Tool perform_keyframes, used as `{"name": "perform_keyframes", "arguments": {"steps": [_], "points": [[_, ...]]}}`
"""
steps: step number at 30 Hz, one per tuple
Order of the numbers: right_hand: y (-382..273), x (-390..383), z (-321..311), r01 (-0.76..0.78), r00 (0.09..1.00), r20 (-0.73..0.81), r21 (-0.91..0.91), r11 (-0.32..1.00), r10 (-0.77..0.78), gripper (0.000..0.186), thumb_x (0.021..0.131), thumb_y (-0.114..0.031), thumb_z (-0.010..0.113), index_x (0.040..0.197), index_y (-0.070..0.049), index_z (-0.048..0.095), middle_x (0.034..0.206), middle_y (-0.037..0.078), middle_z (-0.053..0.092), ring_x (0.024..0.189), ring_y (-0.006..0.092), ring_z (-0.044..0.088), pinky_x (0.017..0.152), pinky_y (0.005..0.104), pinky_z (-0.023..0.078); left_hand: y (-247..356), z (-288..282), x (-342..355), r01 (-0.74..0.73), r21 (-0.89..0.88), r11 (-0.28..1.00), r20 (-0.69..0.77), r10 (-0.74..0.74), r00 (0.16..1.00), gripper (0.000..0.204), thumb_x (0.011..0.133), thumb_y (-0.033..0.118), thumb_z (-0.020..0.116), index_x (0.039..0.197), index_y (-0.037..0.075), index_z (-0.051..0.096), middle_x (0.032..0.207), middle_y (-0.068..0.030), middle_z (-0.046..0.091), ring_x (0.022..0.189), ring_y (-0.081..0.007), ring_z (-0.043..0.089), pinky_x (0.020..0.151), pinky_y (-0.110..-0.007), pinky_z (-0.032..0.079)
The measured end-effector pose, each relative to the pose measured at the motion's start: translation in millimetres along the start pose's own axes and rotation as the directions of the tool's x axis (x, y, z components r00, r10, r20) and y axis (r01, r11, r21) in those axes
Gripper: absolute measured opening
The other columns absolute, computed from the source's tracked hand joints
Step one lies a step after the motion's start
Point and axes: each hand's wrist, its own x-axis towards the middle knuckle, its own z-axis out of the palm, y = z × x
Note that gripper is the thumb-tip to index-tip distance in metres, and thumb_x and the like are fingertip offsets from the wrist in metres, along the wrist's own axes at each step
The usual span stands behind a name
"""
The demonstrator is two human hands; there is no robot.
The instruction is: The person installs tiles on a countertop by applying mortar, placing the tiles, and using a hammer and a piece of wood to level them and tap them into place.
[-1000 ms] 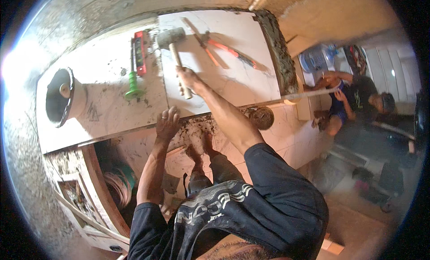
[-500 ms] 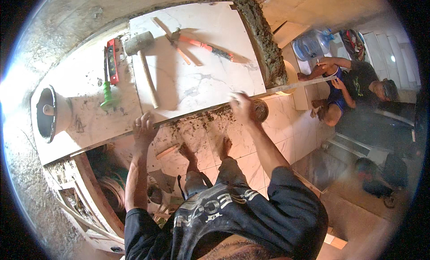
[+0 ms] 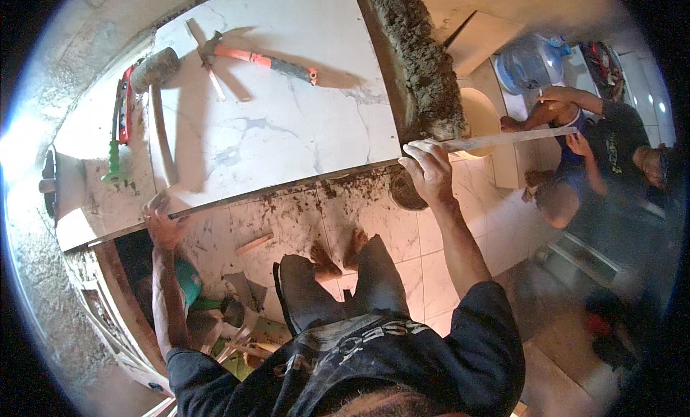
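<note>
My right hand [image 3: 430, 171] is closed, its fingers curled over a long narrow strip [image 3: 503, 138] at the front right corner of a white marbled tile [image 3: 287, 140]. My left hand [image 3: 165, 219] rests on the counter's front edge with its fingers apart, holding nothing. Just beyond it lies a rubber mallet [image 3: 156, 76], its wooden handle toward me. Farther back on the tile, a hammer [image 3: 262, 60] with an orange and black handle lies by a thin flat tool [image 3: 205, 58]. To the tile's right is a rough bed of wet mortar [image 3: 413, 58].
A red spirit level [image 3: 125, 108], a green-handled tool [image 3: 114, 165] and a bucket [image 3: 68, 183] are at the left. A round dark container [image 3: 407, 189] stands below the front edge. At the right another person [image 3: 618, 137] sits near a water jug [image 3: 530, 63].
My right hand has moved right and closed at the tile's corner. My left hand has come to the counter's edge. The whole view has shifted, and the tools appear farther left.
</note>
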Motion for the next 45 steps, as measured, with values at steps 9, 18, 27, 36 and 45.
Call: {"name": "perform_keyframes", "arguments": {"steps": [9, 18, 27, 36, 45], "points": [[25.6, 4.9, 3.1, 0.270, 0.963, -0.027, 0.049, 0.962, -0.269, 0.024, 0.065, -0.012, 0.077, 0.086, -0.005, 0.066, 0.084, 0.007, 0.064, 0.078, 0.0231, 0.060, 0.070, 0.0343, 0.048, -49.4, 32.0, -14.2, -0.046, 0.103, 0.994, -0.195, 0.065, 0.979, 0.097, 0.060, 0.065, 0.070, 0.128, 0.002, 0.043, 0.127, -0.0231, 0.045, 0.123, -0.0391, 0.039, 0.107, -0.054, 0.019], [28.9, 15.9, 6.3, 0.321, 0.946, 0.055, 0.002, 0.947, -0.321, 0.026, 0.076, -0.017, 0.070, 0.096, 0.000, 0.065, 0.084, 0.008, 0.065, 0.077, 0.0173, 0.061, 0.071, 0.0253, 0.046, -21.2, 14.9, 16.0, -0.082, -0.039, 0.996, -0.342, 0.064, 0.938, 0.079, 0.060, 0.033, 0.077, 0.123, -0.001, 0.044, 0.115, -0.0210, 0.051, 0.110, -0.0351, 0.049, 0.096, -0.044, 0.037], [31.2, 9.5, 17.4, 0.353, 0.932, 0.003, -0.227, 0.907, -0.362, 0.021, 0.086, -0.018, 0.058, 0.101, -0.006, 0.065, 0.098, 0.012, 0.066, 0.095, 0.0240, 0.062, 0.084, 0.0321, 0.046, -24.8, 16.4, 9.1, -0.163, 0.233, 0.959, -0.474, 0.258, 0.842, 0.075, 0.066, 0.039, 0.076, 0.124, 0.003, 0.046, 0.123, -0.0174, 0.051, 0.111, -0.0352, 0.048, 0.097, -0.042, 0.037], [73.1, 8.3, 8.3, 0.363, 0.898, 0.006, -0.573, 0.735, -0.439, 0.026, 0.092, -0.018, 0.053, 0.113, -0.005, 0.061, 0.106, 0.012, 0.063, 0.099, 0.0163, 0.058, 0.088, 0.0281, 0.042, 28.5, 2.1, 14.0, -0.113, 0.111, 0.987, -0.532, 0.156, 0.832, 0.073, 0.055, 0.050, 0.081, 0.103, 0.004, 0.050, 0.099, -0.0179, 0.050, 0.094, -0.0369, 0.048, 0.081, -0.045, 0.039], [103.8, 30.7, -1.6, 0.628, 0.741, 0.151, -0.504, 0.594, -0.655, 0.028, 0.090, -0.001, 0.048, 0.116, -0.001, 0.057, 0.114, 0.013, 0.061, 0.104, 0.0216, 0.058, 0.090, 0.0304, 0.045, 21.7, 8.9, 3.6, -0.107, 0.086, 0.991, -0.728, 0.135, 0.673, 0.072, 0.052, 0.050, 0.083, 0.095, 0.005, 0.048, 0.091, -0.0157, 0.049, 0.088, -0.0333, 0.047, 0.077, -0.042, 0.039]]}}
